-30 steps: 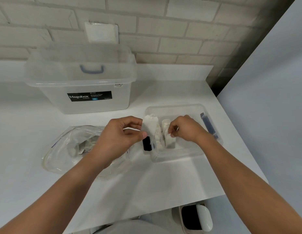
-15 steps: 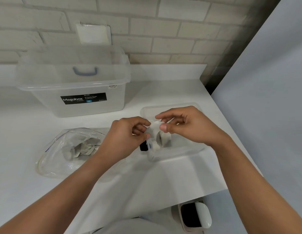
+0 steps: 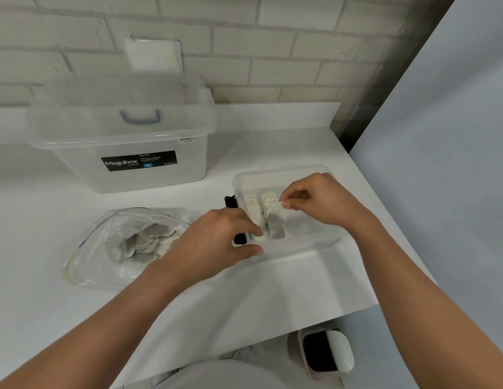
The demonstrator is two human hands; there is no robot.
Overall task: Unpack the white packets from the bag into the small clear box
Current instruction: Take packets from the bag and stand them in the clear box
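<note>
The left hand (image 3: pixel 213 242) curls at the near-left corner of the small clear box (image 3: pixel 281 170); what it grips cannot be told. The right hand (image 3: pixel 320 200) pinches an upright white packet (image 3: pixel 275 220) inside. To the left lies the bag (image 3: pixel 90 256) with more packets (image 3: pixel 140 245), and beyond it a Megabox bin (image 3: pixel 76 164).

Single view, head-worn, wide-angle. Looking forward and down across white table (image 3: pixel 48 248), close in: left hand (image 3: pixel 216 242) and right hand (image 3: pixel 320 200) mid-frame, arms running in from bottom corners. Brick wall (image 3: pixel 300 51) along table's far edge, courses bowed by lens. Table's right edge, near right corner in shot; below, blurred, possibly bin (image 3: pixel 326 352) on floor.
</note>
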